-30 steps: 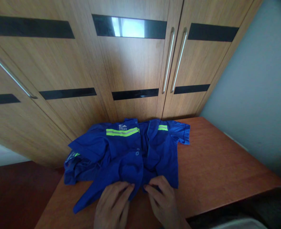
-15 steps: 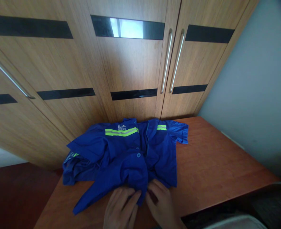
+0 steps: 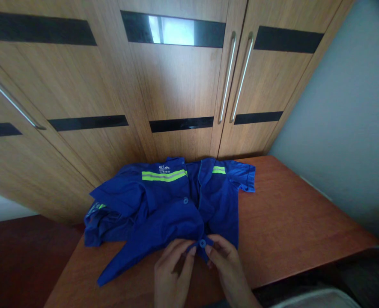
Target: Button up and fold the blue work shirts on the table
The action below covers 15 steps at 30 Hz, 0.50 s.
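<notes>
A blue work shirt [image 3: 163,205] with yellow-green reflective stripes lies rumpled on a reddish-brown wooden table [image 3: 288,222]. My left hand [image 3: 173,276] pinches the shirt's front edge at its near end. My right hand [image 3: 226,267] pinches the opposite front edge, its fingertips beside a blue button [image 3: 202,243] that shows between both hands. A second button [image 3: 186,200] sits higher on the front.
Wooden wardrobe doors [image 3: 176,94] with long metal handles [image 3: 226,81] stand right behind the table. A grey wall [image 3: 346,128] runs along the right. Dark red floor [image 3: 25,261] lies to the left of the table. Something pale [image 3: 317,297] shows at the bottom right.
Both hands have shifted right and closed onto the shirt's front edges. A button now shows between the fingertips where the cloth was flat under them before.
</notes>
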Tool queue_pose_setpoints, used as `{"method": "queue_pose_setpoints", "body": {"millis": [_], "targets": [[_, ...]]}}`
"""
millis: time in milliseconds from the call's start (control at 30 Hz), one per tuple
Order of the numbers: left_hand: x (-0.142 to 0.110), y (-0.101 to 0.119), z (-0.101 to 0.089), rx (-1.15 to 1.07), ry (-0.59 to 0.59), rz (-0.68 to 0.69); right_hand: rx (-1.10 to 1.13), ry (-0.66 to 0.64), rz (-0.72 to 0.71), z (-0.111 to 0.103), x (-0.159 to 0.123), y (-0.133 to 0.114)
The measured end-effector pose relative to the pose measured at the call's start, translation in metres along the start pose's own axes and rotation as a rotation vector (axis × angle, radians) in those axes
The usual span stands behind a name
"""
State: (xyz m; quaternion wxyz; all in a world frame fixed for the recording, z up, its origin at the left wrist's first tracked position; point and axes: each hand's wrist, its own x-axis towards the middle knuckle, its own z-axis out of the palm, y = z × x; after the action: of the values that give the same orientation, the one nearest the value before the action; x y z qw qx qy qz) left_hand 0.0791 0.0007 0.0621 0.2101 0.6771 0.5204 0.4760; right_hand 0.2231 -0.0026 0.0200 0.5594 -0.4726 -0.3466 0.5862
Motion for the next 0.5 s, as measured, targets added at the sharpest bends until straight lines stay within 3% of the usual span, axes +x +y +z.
{"method": "queue_pose_setpoints", "body": {"millis": [133,300,500], "targets": [[0.008,0.001,0.000,-0.152,-0.089,-0.201,-0.084,0.043,-0.016,0.004,0.003,-0.001],[0.015,-0.003,-0.003,-0.319,-0.156,-0.344,-0.209,0.037,-0.153,0.008,0.006,-0.013],[0.021,-0.001,-0.006,-0.392,-0.209,-0.473,-0.233,0.045,-0.179,0.010,0.007,-0.021]]}}
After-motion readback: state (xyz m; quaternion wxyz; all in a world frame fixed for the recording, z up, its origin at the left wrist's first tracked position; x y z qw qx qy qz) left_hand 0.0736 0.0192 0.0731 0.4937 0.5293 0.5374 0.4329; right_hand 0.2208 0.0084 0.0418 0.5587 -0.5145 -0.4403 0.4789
